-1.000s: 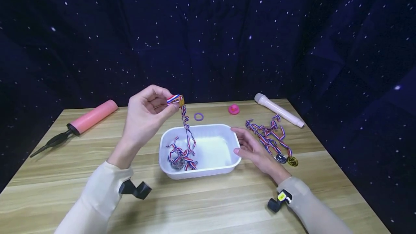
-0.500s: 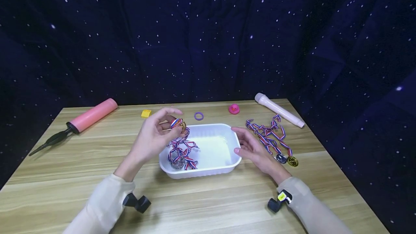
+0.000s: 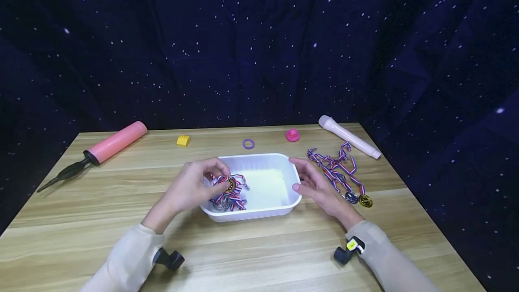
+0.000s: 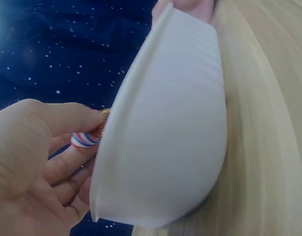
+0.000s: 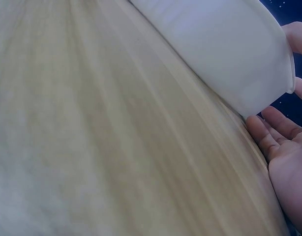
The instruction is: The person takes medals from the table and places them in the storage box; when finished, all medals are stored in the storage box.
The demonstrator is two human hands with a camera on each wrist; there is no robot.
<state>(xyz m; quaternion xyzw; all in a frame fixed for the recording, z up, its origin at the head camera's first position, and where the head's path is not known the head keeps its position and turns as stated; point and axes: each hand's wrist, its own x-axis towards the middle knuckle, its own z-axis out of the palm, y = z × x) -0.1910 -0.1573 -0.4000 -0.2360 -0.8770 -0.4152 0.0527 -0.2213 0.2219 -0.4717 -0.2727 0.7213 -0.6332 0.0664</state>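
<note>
My left hand pinches a gold medal between thumb and fingers, low over the left end of a white plastic tub. Its red, white and blue ribbon bunches at the fingers. Beneath it in the tub lie a silver medal and tangled striped ribbons, partly covered by the hand. At the tub's right end, my right hand holds the rim, index finger and thumb hooked over it; in the right wrist view its lower fingers sit against the tub's underside.
Right of the tub lie a silver medal and a gold medal with tangled ribbons. Behind stand a pink toy microphone, a pink rubber duck, a purple ring and a yellow block. A pink balloon pump lies left.
My left hand has come down and toward me with the gold medal, its hanging ribbon now gathered in the tub. The yellow block has come into sight. The right hand has stayed put.
</note>
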